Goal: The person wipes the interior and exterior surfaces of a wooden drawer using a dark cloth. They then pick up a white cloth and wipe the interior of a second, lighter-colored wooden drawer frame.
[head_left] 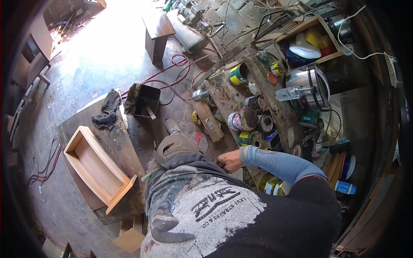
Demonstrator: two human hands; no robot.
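Observation:
My right hand (230,162) is bare below a blue-grey sleeve, in front of the cluttered bench. Its fingers are curled in, and whatever they may hold is hidden. Nearest to it are paint cans, among them a yellow-green can (274,185) by the forearm and an open green can (251,138) farther up. My left hand (168,228), in a grey glove, lies against my paint-stained shirt with fingers stretched out and nothing visible in them. To the left, a pale wooden drawer (114,192) rests on a dark board (124,150), apart from both hands.
A black cloth (106,109) lies at the board's far end, beside a square tin (142,101) with a brush-like stick. Red hoses (183,60) cross the floor near a compressor (191,38) and a small wooden stand (157,32). Right, a steel pot (303,81) stands among clutter.

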